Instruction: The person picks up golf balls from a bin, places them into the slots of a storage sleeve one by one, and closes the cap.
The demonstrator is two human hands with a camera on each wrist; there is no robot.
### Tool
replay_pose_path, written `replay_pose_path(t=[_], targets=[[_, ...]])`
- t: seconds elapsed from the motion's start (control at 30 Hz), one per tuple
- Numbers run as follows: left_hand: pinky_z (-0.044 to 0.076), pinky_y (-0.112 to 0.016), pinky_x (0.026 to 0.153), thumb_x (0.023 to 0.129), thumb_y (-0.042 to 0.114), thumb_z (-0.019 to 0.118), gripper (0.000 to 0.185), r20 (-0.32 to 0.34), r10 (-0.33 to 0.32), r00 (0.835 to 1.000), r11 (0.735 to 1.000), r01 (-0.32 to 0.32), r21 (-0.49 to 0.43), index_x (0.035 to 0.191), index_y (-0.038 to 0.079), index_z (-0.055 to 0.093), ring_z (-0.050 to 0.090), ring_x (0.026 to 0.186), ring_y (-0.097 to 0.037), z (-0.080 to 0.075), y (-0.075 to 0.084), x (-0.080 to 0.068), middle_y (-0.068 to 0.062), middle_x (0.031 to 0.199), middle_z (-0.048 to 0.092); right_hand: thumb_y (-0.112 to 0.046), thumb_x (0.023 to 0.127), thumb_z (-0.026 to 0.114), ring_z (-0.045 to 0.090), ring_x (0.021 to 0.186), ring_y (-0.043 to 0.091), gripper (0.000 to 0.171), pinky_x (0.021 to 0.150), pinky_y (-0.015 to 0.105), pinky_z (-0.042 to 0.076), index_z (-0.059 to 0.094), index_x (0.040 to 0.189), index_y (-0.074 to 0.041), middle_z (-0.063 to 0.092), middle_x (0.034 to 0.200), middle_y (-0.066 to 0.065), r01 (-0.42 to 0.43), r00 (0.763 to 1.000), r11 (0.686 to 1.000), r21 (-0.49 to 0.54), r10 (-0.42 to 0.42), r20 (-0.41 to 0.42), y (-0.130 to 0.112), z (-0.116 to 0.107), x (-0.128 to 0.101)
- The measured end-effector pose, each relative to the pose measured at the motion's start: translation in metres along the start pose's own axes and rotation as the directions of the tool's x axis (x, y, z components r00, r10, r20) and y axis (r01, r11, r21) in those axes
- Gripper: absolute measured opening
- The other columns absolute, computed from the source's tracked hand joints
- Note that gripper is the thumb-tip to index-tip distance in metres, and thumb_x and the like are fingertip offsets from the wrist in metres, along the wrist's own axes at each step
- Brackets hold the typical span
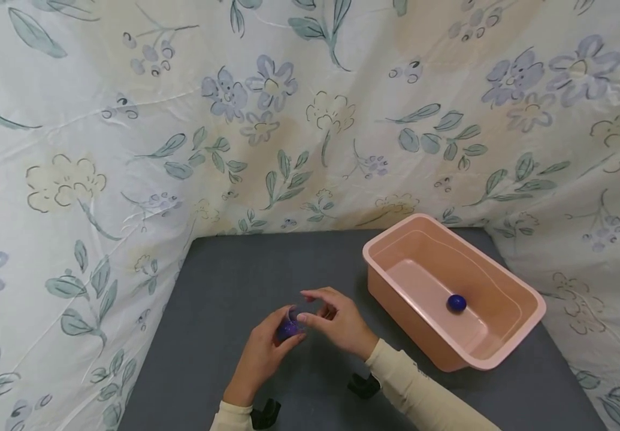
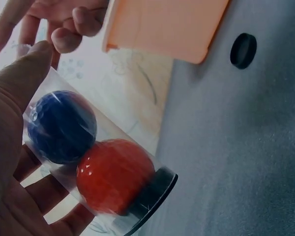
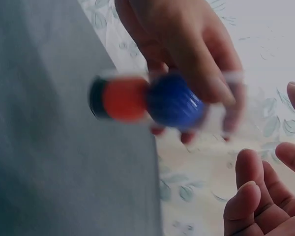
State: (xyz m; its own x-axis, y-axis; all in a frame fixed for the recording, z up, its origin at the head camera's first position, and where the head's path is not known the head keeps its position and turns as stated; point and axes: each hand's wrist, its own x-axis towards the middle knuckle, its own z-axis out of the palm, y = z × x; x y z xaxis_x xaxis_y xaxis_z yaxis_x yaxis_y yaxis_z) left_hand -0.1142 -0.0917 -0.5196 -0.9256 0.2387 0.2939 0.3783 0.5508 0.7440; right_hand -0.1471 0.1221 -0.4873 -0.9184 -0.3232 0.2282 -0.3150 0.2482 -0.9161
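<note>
My left hand grips a clear plastic tube with its fingers and thumb wrapped round it. Inside the tube are a dimpled blue ball and a red ball, one behind the other. A black cap closes the end by the red ball; the opposite end, near my left thumb, has no cap on it. Just beside that end is my right hand, thumb and forefinger spread, the other fingers loosely bent, with nothing between them. The red ball is hidden in the head view.
A pink plastic tub stands to the right on the dark grey table, with one blue ball on its floor. A loose black cap lies on the table near the tub. Flowered cloth hangs behind and along both sides.
</note>
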Motion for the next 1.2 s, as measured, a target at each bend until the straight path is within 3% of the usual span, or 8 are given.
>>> replay_pose_path(t=[0.23,0.4,0.63,0.87,1.07,1.13,1.2], targets=[[0.058,-0.025,0.076,0.090,0.033,0.081,0.057,0.002,-0.035,0.999,0.999,0.035,-0.001,0.142,0.022,0.059,0.067,0.100,-0.012,0.000,0.001,0.000,-0.003,0.130,0.069,-0.043,0.092,0.078,0.063,0.076,0.007,0.049,0.062,0.026,0.054,0.066,0.138,-0.030,0.067,0.126,-0.006,0.003,1.000,0.974,-0.224,0.000,0.011,-0.015,-0.043,0.021],[0.057,-0.025,0.076,0.091,0.038,0.080,0.057,0.004,-0.044,0.999,0.999,0.044,0.002,0.142,0.025,0.059,0.066,0.099,-0.011,0.000,0.001,0.000,-0.001,0.131,0.069,-0.047,0.093,0.076,0.063,0.077,0.010,0.052,0.063,0.029,0.054,0.064,0.141,-0.029,0.066,0.128,-0.003,-0.008,1.000,0.947,-0.321,0.013,0.013,-0.020,-0.080,0.036],[0.057,-0.025,0.075,0.092,0.049,0.075,0.059,0.015,-0.056,0.998,0.998,0.056,0.008,0.145,0.029,0.056,0.067,0.105,-0.013,0.001,-0.001,-0.001,-0.001,0.134,0.067,-0.041,0.096,0.075,0.058,0.071,0.019,0.055,0.063,0.033,0.050,0.061,0.144,-0.020,0.064,0.126,0.006,-0.073,0.997,0.933,-0.352,0.069,-0.023,-0.012,-0.127,0.047],[0.056,-0.024,0.073,0.092,0.045,0.076,0.059,0.013,-0.042,0.999,0.999,0.042,0.011,0.144,0.030,0.056,0.067,0.102,-0.012,0.002,-0.002,0.001,-0.001,0.133,0.068,-0.038,0.097,0.074,0.063,0.071,0.020,0.056,0.063,0.035,0.054,0.059,0.147,-0.017,0.062,0.137,0.014,-0.091,0.996,0.941,-0.326,0.091,-0.015,-0.005,-0.142,0.046],[0.056,-0.024,0.074,0.091,0.044,0.078,0.059,0.013,-0.040,0.999,0.999,0.040,0.015,0.144,0.029,0.057,0.066,0.102,-0.012,0.004,0.000,0.002,-0.001,0.133,0.068,-0.034,0.096,0.076,0.058,0.059,0.021,0.055,0.053,0.031,0.048,0.060,0.145,-0.015,0.069,0.087,0.013,-0.132,0.991,0.933,-0.334,0.127,-0.039,0.009,-0.159,0.046],[0.057,-0.025,0.074,0.091,0.045,0.077,0.059,0.013,-0.038,0.999,0.999,0.038,0.016,0.144,0.029,0.057,0.067,0.102,-0.013,0.004,0.000,0.003,-0.001,0.133,0.068,-0.033,0.096,0.076,0.059,0.062,0.022,0.055,0.055,0.031,0.049,0.060,0.145,-0.014,0.070,0.090,0.015,-0.137,0.990,0.923,-0.360,0.124,-0.061,0.016,-0.168,0.045],[0.057,-0.025,0.074,0.091,0.045,0.077,0.059,0.012,-0.036,0.999,0.999,0.036,0.018,0.144,0.029,0.057,0.067,0.103,-0.013,0.005,0.000,0.004,-0.001,0.133,0.068,-0.032,0.096,0.077,0.061,0.069,0.024,0.056,0.060,0.031,0.051,0.060,0.145,-0.011,0.071,0.110,0.018,-0.150,0.988,0.914,-0.377,0.127,-0.085,0.023,-0.178,0.044]])
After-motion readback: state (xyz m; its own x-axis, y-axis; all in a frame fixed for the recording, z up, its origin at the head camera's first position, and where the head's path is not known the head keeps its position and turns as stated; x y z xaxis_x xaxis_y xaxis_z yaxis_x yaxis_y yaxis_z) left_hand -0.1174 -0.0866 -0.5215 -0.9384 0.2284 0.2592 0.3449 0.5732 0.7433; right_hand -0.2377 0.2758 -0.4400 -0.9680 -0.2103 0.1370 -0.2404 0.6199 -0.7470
